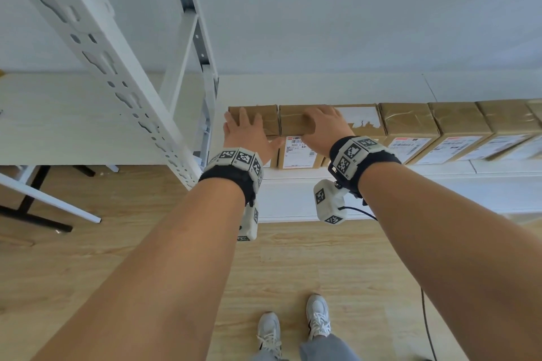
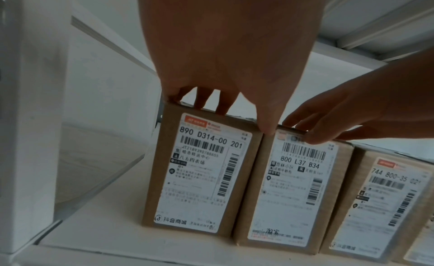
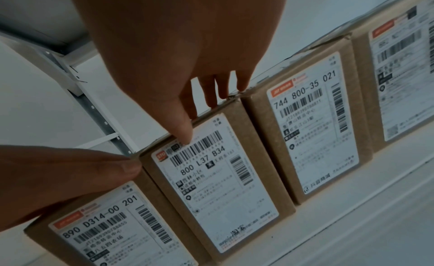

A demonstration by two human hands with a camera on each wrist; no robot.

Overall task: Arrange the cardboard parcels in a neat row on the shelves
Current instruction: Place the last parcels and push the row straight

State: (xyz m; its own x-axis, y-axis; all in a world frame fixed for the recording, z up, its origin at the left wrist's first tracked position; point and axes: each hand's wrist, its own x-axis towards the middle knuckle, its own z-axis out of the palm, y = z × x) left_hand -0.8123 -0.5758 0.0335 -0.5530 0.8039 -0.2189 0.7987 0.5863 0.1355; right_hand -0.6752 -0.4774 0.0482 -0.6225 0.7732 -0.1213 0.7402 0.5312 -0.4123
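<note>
Both hands on the brown cardboard parcels [image 1: 352, 132] lined up on the white shelf board [image 1: 322, 88]: left hand [image 1: 246, 133] flat on the end box, right hand [image 1: 324, 129] clamped over the 2nd. Push unevenly & imo the row skews, prob.
</note>
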